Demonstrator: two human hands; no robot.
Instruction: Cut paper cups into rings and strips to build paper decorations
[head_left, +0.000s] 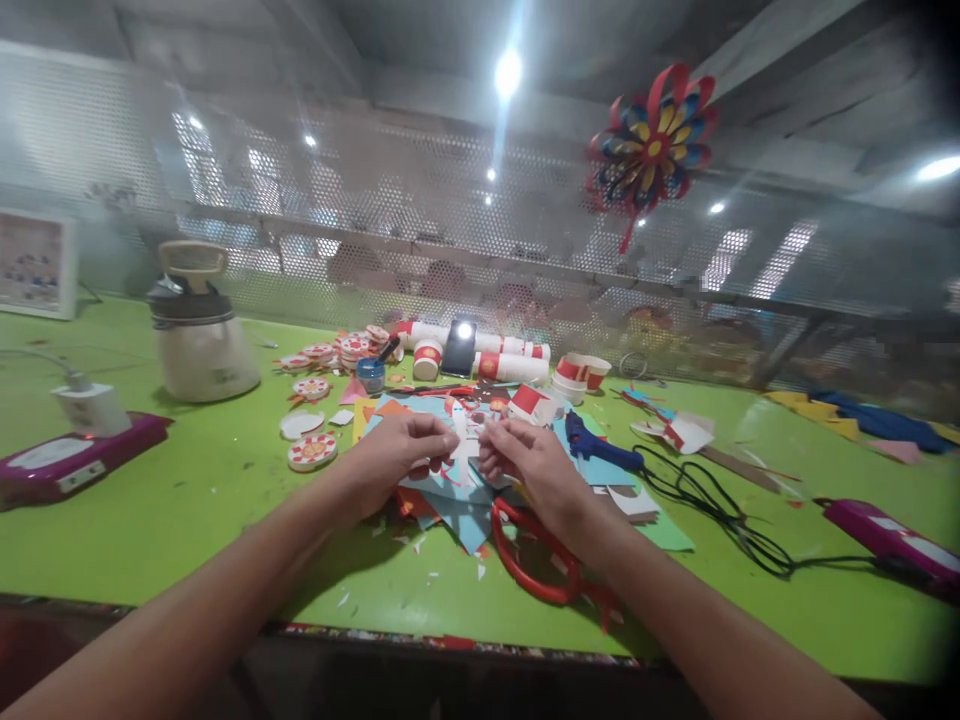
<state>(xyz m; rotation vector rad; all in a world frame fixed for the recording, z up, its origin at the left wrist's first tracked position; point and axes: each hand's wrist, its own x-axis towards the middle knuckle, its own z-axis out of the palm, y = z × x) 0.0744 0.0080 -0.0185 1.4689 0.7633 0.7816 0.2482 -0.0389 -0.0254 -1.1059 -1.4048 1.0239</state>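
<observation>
Both hands are over a pile of coloured paper (469, 525) at the middle of the green table. My left hand (420, 445) is closed in a pinch beside a small white paper piece (462, 445); what its fingertips hold is too small to tell. Just to the right, my right hand (525, 455) also has its fingers pressed together, and whatever is between them cannot be made out. The two hands are close but apart. Red-handled scissors (536, 570) lie below my right hand. A blue glue gun (604, 445) rests to its right.
A beige kettle (199, 345) and a purple power strip (82, 455) stand left. Paper cups (427, 360), a blue jar (370, 375) and a phone (459, 350) are behind the pile. Black cable (720, 515) runs right to another purple strip (892, 535).
</observation>
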